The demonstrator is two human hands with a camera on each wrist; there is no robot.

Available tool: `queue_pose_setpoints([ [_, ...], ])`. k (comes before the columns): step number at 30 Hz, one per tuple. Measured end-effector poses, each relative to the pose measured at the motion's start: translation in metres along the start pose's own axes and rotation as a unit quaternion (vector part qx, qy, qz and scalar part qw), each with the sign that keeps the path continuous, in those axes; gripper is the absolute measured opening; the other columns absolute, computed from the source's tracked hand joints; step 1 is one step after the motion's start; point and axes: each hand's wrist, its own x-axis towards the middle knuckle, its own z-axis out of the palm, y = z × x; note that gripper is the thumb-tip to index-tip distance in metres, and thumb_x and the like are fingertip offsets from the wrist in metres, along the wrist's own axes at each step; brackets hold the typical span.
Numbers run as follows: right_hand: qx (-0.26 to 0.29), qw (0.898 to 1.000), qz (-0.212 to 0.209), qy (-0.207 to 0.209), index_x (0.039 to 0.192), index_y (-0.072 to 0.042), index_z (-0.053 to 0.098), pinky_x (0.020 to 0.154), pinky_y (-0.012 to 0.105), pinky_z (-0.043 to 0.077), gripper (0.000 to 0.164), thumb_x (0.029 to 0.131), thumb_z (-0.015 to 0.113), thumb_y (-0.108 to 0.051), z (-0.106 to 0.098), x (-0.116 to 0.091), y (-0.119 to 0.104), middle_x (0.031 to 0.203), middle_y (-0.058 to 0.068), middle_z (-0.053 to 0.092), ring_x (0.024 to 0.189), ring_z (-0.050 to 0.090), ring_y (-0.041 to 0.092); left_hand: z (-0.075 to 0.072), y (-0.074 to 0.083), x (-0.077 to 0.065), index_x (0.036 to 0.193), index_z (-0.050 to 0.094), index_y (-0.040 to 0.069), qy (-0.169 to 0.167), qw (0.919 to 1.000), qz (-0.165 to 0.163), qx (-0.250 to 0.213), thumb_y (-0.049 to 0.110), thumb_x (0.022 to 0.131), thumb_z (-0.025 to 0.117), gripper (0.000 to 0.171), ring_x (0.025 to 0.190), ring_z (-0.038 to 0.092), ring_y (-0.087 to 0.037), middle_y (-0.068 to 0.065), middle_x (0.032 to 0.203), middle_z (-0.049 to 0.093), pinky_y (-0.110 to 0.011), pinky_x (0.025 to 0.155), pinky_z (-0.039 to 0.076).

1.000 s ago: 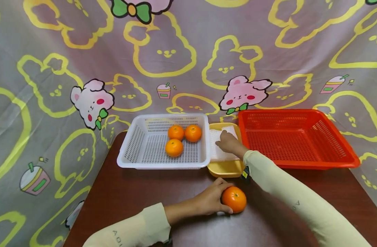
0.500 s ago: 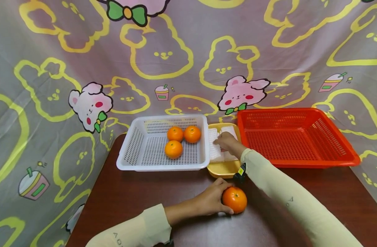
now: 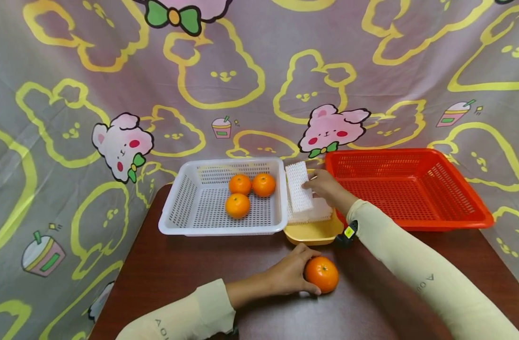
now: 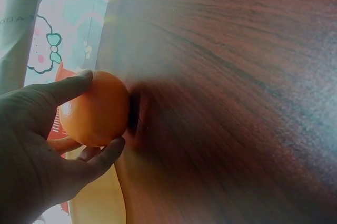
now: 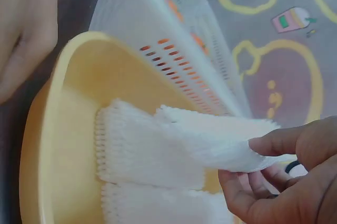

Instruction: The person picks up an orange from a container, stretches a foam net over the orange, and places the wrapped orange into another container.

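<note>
Only the right wrist view shows the right hand (image 5: pixel 284 176) pinching 1 white foam net (image 5: pixel 210 139); left hand (image 3: pixel 291 274) cups 1 orange (image 3: pixel 322 274), fingers partly hidden.

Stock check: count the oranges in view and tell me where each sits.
4. Three oranges lie in the white basket; the fourth orange rests on the table, held by the left hand.

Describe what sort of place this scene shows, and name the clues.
Probably a staged tabletop fruit-packing setup, not a real kitchen: a cartoon-bunny cloth backdrop hangs behind a dark wooden table, with a white plastic basket of oranges beside an empty red plastic basket.
</note>
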Motion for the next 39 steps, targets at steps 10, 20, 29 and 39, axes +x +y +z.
queue_pose_setpoints([
  [10, -0.011, 0.995, -0.104, 0.003, 0.122, -0.004, 0.050, 0.090, 0.034, 0.051, 0.041, 0.089, 0.068, -0.021, -0.027, -0.044, 0.000, 0.122, 0.014, 0.052, 0.107, 0.051, 0.028, -0.001, -0.001, -0.001, 0.134, 0.052, 0.008, 0.001, 0.9999, 0.009, 0.006, 0.038, 0.067, 0.087, 0.081, 0.109, 0.052, -0.007, 0.000, 0.120, 0.050, -0.018, 0.096, 0.043],
  [20, 0.073, 0.988, -0.126, -0.052, 0.122, -0.003, 0.047, 0.087, 0.029, 0.054, 0.048, 0.087, 0.071, -0.026, -0.041, -0.087, 0.015, 0.113, 0.014, 0.053, 0.103, 0.054, 0.026, -0.002, 0.001, 0.001, 0.135, 0.049, 0.008, -0.012, 0.9996, 0.017, 0.019, 0.034, 0.071, 0.084, 0.078, 0.115, 0.052, -0.008, 0.000, 0.127, 0.053, -0.022, 0.099, 0.043],
  [29, 0.075, 0.986, -0.123, -0.089, 0.122, -0.005, 0.049, 0.086, 0.031, 0.054, 0.052, 0.083, 0.075, -0.028, -0.044, -0.117, 0.029, 0.117, 0.014, 0.054, 0.104, 0.054, 0.028, -0.003, 0.003, 0.002, 0.135, 0.049, 0.008, -0.015, 0.9998, 0.007, 0.011, 0.036, 0.067, 0.087, 0.083, 0.117, 0.051, -0.010, -0.002, 0.126, 0.053, -0.022, 0.102, 0.041],
  [39, 0.072, 0.980, -0.148, -0.115, 0.119, -0.003, 0.052, 0.084, 0.031, 0.055, 0.047, 0.082, 0.076, -0.022, -0.043, -0.142, 0.048, 0.111, 0.015, 0.064, 0.095, 0.063, 0.027, -0.024, 0.011, 0.000, 0.132, 0.046, 0.011, 0.079, 0.9819, 0.007, -0.172, 0.024, 0.067, 0.087, 0.079, 0.113, 0.056, -0.014, -0.004, 0.124, 0.057, -0.024, 0.090, 0.052],
])
